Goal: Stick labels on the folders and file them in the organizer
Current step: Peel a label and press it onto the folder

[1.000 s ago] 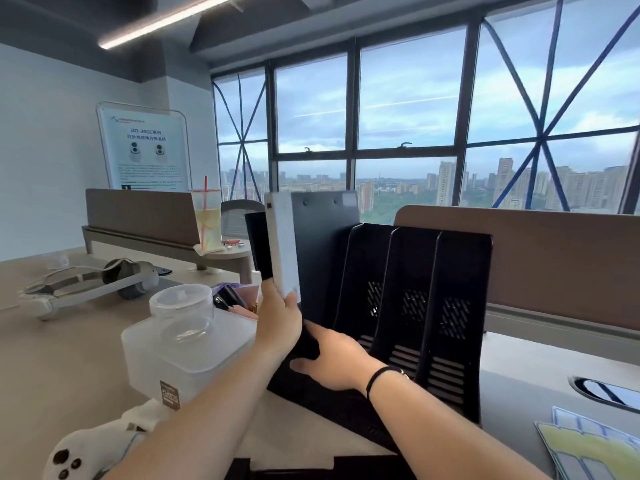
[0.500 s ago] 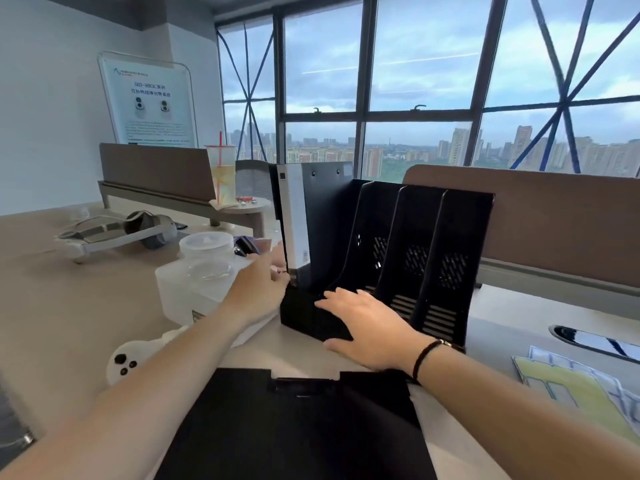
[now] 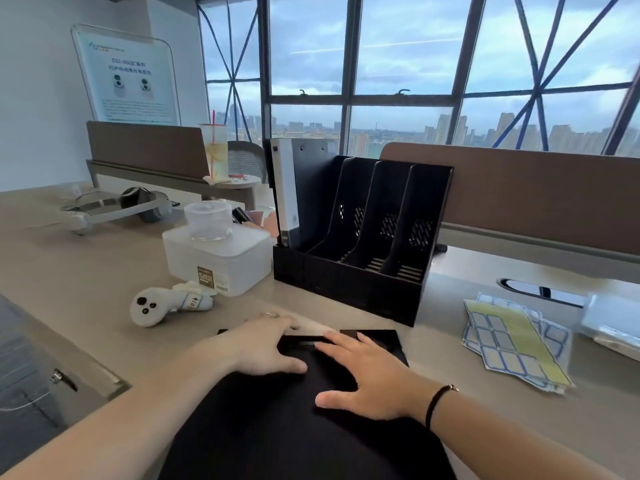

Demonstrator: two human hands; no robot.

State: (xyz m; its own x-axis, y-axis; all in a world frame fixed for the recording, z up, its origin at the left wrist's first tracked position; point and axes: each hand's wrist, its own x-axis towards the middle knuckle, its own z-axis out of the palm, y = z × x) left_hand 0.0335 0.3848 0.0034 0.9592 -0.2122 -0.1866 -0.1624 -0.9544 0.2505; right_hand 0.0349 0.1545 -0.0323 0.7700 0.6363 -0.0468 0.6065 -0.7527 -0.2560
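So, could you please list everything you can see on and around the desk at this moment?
organizer: one, black, four slots, middle of the desk
filed folder: one, black with white spine, upright in the leftmost slot
flat folder: one, black, near edge, under both hands
label sheets: a few, blue-bordered and yellow, right of the flat folder
plastic box: one, translucent white, left of the organizer
controller: one, white, in front of the box
headset: one, grey-white, far left
drink cup: one, clear with red straw, behind the box
left hand: flat on the flat folder
right hand: flat on the flat folder, black wristband
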